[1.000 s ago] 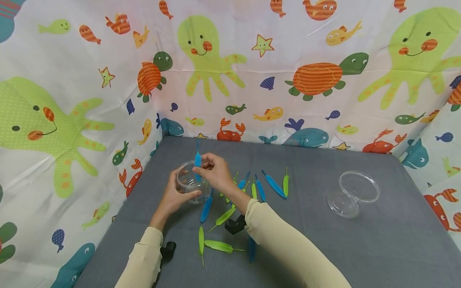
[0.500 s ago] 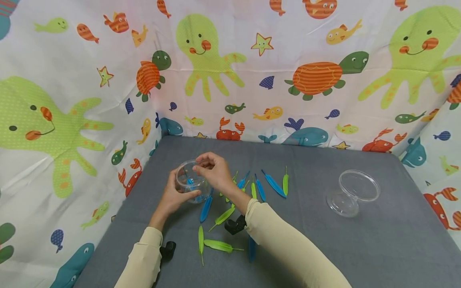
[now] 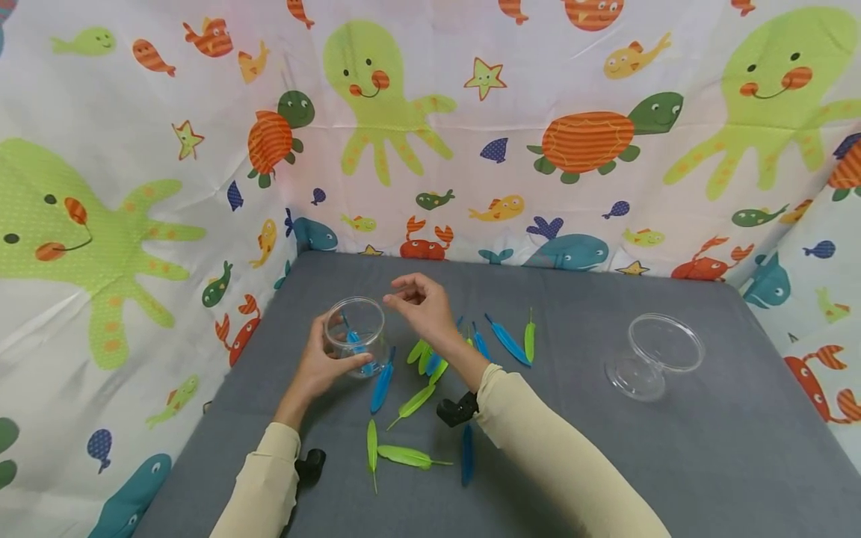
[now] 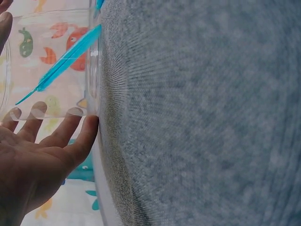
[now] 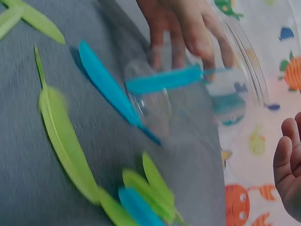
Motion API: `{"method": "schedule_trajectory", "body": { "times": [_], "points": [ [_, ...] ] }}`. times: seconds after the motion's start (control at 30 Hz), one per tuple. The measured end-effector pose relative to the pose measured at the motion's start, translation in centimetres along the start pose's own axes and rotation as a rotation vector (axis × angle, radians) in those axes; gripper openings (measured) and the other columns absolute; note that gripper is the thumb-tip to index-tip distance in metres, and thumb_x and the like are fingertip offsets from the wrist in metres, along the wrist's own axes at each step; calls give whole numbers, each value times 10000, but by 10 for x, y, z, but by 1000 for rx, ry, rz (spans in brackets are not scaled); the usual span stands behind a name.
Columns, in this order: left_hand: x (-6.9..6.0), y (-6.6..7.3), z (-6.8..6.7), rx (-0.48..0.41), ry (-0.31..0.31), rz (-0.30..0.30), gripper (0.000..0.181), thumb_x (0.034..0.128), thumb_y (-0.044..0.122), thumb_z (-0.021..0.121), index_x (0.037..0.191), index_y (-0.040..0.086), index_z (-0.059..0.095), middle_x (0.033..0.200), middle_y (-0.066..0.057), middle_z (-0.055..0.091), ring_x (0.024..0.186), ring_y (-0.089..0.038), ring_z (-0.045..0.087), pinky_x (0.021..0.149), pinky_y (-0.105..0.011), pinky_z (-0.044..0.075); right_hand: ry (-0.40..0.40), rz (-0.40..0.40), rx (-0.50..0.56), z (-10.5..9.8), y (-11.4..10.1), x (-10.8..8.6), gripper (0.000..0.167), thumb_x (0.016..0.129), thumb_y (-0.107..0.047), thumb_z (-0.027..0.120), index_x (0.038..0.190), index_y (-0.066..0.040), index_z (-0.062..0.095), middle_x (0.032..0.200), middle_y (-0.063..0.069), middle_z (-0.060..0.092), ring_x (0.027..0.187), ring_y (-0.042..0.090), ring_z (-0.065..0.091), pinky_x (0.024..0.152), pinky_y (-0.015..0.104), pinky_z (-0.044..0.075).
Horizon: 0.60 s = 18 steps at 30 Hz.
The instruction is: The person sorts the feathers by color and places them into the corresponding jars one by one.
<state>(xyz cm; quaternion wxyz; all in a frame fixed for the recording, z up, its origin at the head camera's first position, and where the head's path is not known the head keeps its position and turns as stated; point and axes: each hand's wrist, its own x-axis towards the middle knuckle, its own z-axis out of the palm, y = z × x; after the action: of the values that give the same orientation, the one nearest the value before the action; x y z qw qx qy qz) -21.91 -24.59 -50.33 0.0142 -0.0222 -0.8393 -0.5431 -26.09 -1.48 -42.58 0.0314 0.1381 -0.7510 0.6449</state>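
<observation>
My left hand (image 3: 321, 364) grips a clear round jar (image 3: 375, 345) from the side, thumb on the near wall and fingers round the far wall. One blue feather (image 4: 68, 59) leans inside it. Just right of the jar's rim, my right hand (image 3: 427, 310) hangs in the air, fingers loosely bent, holding nothing. A blue feather (image 3: 382, 388) lies on the cloth against the jar's base. Beneath the right hand is a loose pile of green and blue feathers, with a green feather (image 3: 415, 403) nearer me.
A second clear container (image 3: 635, 376) with a round rim stands at the right of the grey cloth (image 3: 558, 456). More feathers lie nearby, including a blue feather (image 3: 507, 342) and a green feather (image 3: 406, 456). A sea-animal printed curtain (image 3: 430, 161) encloses the back and sides.
The right hand lowered a blue feather into the jar and let go of it. It has since moved right, away from the rim. The left hand keeps its grip.
</observation>
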Motion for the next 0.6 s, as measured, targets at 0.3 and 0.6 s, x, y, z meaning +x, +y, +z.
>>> {"method": "schedule_trajectory", "body": {
  "times": [0.3, 0.6],
  "points": [
    [-3, 0, 0, 3, 7, -4, 1053, 761, 339, 914, 1566, 271, 238, 1584, -98, 362, 1415, -410, 447, 1108, -624, 404, 81, 99, -53, -45, 22, 5, 252, 934, -214, 759, 1156, -118, 690, 1036, 102, 685, 936, 221, 639, 826, 320, 532],
    [-2, 0, 0, 12, 19, -22, 1076, 740, 384, 923, 1563, 265, 240, 1598, -83, 366, 1441, -401, 431, 1125, -635, 387, 106, 168, -112, -80, 47, -2, 320, 928, -263, 766, 1199, -121, 672, 1131, 111, 670, 1037, 269, 630, 874, 367, 531]
  ]
}}
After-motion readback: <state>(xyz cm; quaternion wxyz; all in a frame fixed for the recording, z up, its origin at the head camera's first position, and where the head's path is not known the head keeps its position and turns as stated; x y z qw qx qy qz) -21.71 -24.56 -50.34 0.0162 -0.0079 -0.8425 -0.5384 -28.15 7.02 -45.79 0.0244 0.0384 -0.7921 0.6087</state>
